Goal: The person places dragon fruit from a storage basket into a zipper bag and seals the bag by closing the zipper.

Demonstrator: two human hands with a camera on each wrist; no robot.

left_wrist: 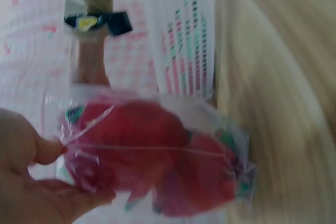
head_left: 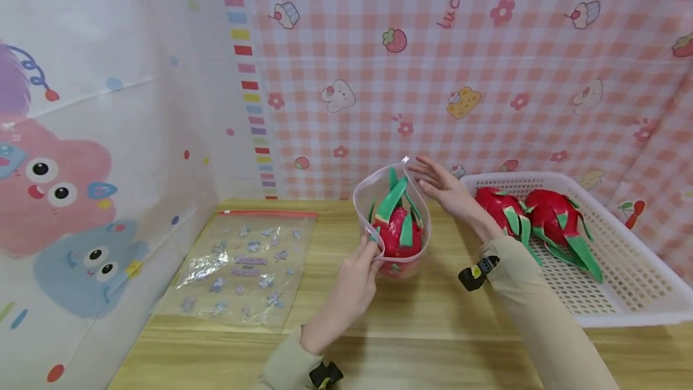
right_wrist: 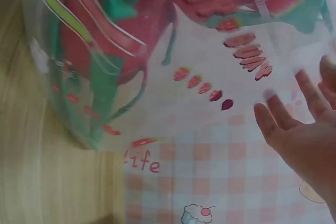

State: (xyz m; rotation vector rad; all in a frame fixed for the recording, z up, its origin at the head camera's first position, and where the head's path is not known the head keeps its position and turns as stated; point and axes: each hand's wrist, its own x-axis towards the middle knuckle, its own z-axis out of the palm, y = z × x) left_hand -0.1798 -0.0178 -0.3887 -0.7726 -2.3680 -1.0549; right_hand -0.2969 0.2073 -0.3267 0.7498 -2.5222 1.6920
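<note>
A clear zip bag (head_left: 399, 269) stands with its mouth wide open near the back of the table. Inside are dragon fruits (head_left: 399, 230) with red skins and green leaves; the left wrist view shows two, one over the other. My left hand (head_left: 354, 278) pinches the bag's rim at the near left, thumb and fingers on the plastic. On the far right side, my right hand (head_left: 448, 190) is spread beside the rim, its fingertips close to the zip slider (head_left: 405, 160). Printed strawberries (right_wrist: 205, 86) show on the bag's side in the right wrist view.
A white perforated basket (head_left: 641, 294) at the right holds two more dragon fruits (head_left: 554, 215). Flat on the table at the left lies another clear zip bag (head_left: 238, 287) with a red zip strip. A checked cloth (head_left: 476, 65) hangs behind the table.
</note>
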